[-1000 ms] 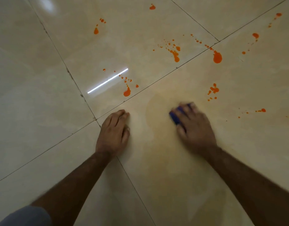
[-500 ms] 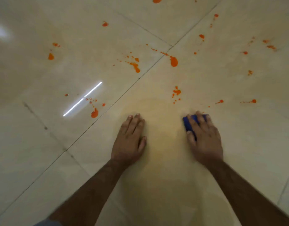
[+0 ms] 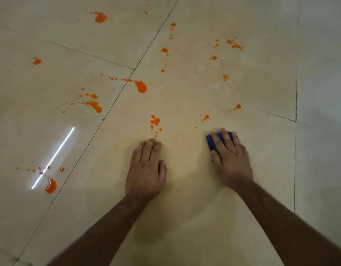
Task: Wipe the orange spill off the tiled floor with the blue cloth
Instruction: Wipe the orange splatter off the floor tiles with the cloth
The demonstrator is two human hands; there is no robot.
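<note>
The cloth (image 3: 214, 142) is pressed flat on the floor (image 3: 185, 217) under the right hand (image 3: 231, 160), mostly hidden by the fingers, so its long axis cannot be told. The left hand (image 3: 146, 169) is laid flat, fingers together, left of the cloth. Spill (image 3: 141, 86) drops are scattered beyond the cloth.

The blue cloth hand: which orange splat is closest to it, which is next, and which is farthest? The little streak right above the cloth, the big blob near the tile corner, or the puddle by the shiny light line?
From the right hand on the blue cloth:
1. Little streak, just ahead of the cloth.
2. Big blob, ahead and left, by the tile corner.
3. Puddle, far left, beside the light line.
</note>
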